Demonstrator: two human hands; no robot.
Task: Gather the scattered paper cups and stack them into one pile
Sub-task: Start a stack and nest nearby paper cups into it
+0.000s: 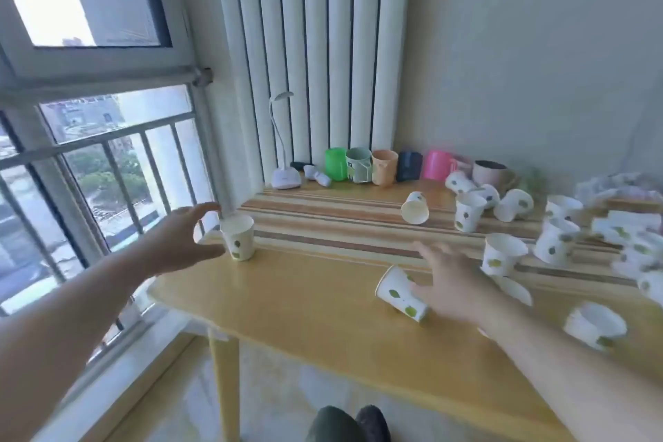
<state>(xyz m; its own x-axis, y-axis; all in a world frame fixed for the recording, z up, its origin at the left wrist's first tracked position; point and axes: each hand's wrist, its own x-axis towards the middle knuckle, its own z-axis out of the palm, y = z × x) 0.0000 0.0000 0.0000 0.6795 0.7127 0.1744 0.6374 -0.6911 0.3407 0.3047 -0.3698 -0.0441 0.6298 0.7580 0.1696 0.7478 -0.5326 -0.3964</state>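
The left hand (pixel 179 240) was spread open just beside an upright paper cup (pixel 238 239) at the table's (pixel 305 316) left corner. The right hand (pixel 452 283), fingers loose, touched a toppled cup (pixel 400 292); more cups (pixel 502 226) lay scattered rightward.

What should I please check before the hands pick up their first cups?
1. Left hand open beside the upright cup at the table corner: ok.
2. Upright cup gripped: not ok, fingers only near it.
3. Right hand open over the tipped cup: ok.
4. Tipped cup free of neighbours: ok, it lies alone.
5. Upright cup safe from the table edge: not ok, it stands right at the corner.
6. A pile already started: cannot tell, the cups at right are blurred.
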